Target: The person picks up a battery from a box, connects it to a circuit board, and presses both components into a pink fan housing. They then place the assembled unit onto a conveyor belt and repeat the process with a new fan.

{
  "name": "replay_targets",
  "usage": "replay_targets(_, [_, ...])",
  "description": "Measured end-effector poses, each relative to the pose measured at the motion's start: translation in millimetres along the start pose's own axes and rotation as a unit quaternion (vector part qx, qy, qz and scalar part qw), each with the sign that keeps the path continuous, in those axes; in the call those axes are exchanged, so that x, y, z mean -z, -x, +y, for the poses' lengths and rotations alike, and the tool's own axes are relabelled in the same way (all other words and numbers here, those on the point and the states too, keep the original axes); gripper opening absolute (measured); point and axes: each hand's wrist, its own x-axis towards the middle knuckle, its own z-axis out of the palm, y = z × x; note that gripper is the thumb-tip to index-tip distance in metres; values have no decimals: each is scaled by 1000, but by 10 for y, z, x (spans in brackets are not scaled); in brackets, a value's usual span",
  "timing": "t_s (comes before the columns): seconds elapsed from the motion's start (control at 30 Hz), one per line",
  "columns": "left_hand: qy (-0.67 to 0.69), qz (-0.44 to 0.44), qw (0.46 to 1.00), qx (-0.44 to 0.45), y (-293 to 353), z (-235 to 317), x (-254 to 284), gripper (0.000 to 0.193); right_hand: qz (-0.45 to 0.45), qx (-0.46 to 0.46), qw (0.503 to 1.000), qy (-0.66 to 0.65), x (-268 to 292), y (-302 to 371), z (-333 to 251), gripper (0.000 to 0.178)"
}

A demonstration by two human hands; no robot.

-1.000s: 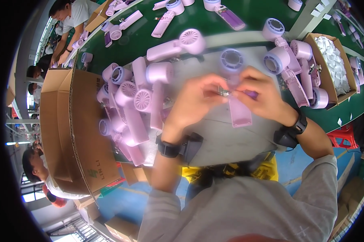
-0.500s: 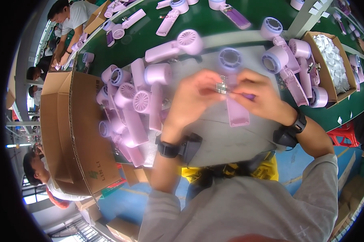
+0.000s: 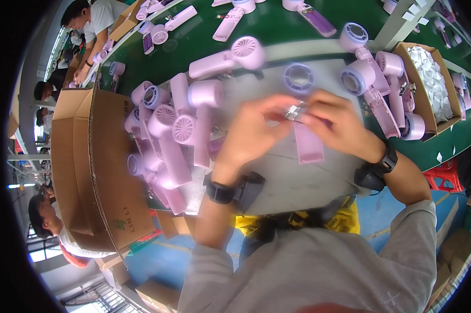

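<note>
One small metallic part, blurred, pinched in fingertips of both left hand and right hand, nearer grey mat's far edge. Beneath: one lilac handheld fan, head toward same edge. Along right edge: four fan heads. Left edge: overlapping fan pile, count unclear. Two cartons: right carton with white folded pieces; left carton, contents hidden.

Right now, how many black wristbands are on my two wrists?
2: left wristband, behind the left hand; right wristband, behind the right hand. Neither is hidden.
</note>
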Motion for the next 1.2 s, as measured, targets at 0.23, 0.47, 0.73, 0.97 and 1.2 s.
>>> replay_targets(0.23, [-31, 6, 999, -25, -14, 17, -55, 38, 71, -36, 996, 36, -55, -58, -94, 36])
replay_targets(0.47, [-12, 23, 999, -19, -13, 15, -62, 36, 94, 13, 993, 69, -57, -82, -103, 36])
replay_targets(0.73, [-60, 39, 997, 7, 1, 23, -52, 28, 77, -24, 993, 83, -39, -37, -93, 31])
replay_targets(0.97, [-79, 44, 996, -27, -25, -20, -66, 26, 100, -17, 990, 99, -46, -37, -99, 37])
replay_targets(1.2, [-60, 56, 996, -17, -31, -70, -91, 24, 103, -29, 991, 83, -40, -34, -71, 36])
